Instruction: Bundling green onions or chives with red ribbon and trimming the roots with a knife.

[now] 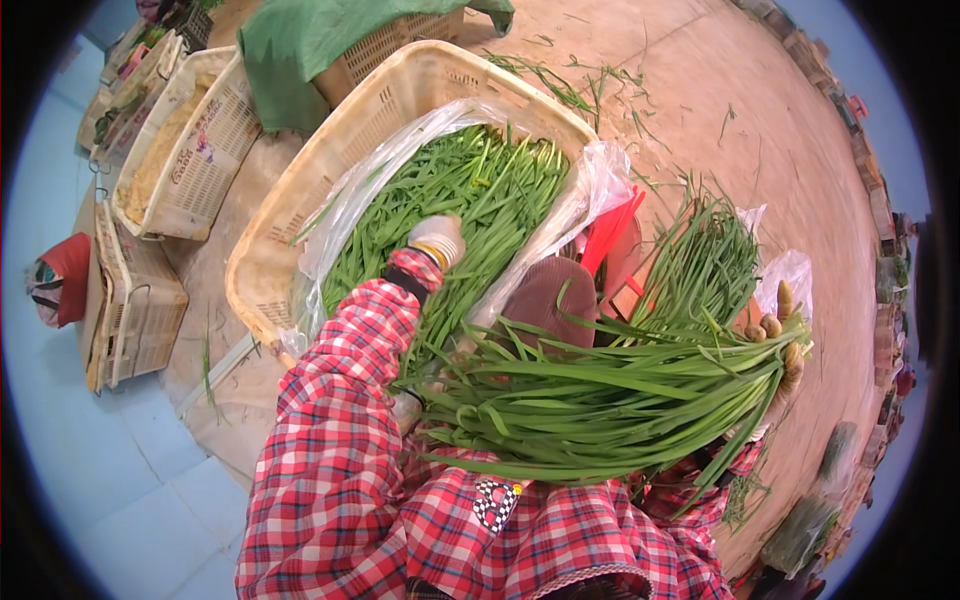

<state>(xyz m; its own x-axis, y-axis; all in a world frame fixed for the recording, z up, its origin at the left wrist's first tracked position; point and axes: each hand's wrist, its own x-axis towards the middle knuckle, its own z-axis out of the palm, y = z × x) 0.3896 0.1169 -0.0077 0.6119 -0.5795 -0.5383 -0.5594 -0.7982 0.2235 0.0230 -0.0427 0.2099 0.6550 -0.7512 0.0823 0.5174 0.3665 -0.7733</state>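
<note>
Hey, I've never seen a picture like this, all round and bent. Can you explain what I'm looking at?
Sure. There's no robot here: these are a person's own two hands, in gloves. The one picture comes from a wide fisheye camera on the person's head, looking down, so edges curve and the rim is dark. The left hand is over green leaves in a pale crate with a clear plastic liner; I can't tell whether it grips any. The right hand holds a bunch of long leaves by one end, its fingers wrapped round. Loose scraps lie on the brownish floor.
</note>
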